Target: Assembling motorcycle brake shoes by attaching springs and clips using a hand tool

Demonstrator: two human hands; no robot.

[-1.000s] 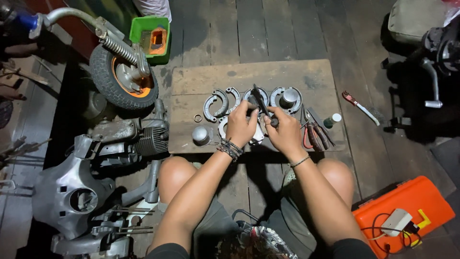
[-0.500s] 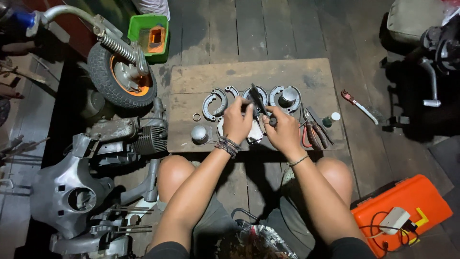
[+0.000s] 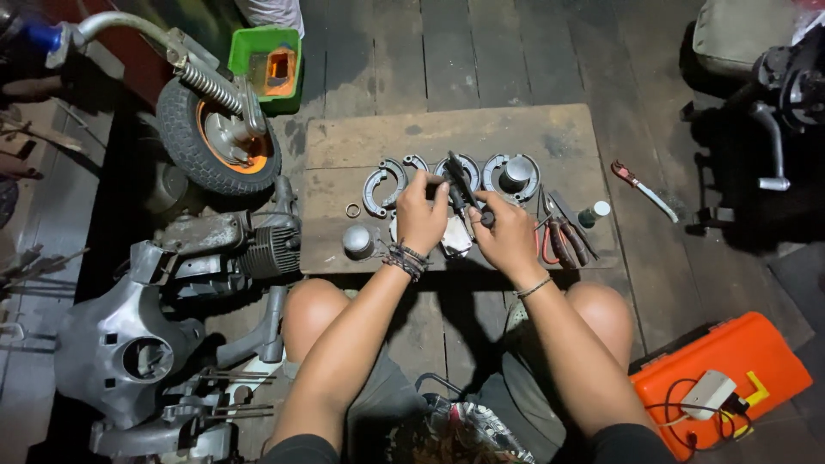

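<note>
You hold a dark hand tool [image 3: 460, 185] between both hands, just above the wooden counter [image 3: 344, 150]. Your left hand [image 3: 421, 219] is closed around its near end, and your right hand [image 3: 507, 236] pinches its other end together with a small dark part; what this part is, I cannot tell. Just behind the tool lie the curved brake shoes [image 3: 382, 185], and to the right of it a round metal hub [image 3: 514, 174] and red-handled pliers [image 3: 559, 241]. Left of the tool stands a small metal cup [image 3: 357, 241]. I judge you are fitting a small piece; it calls for steady fingers.
</note>
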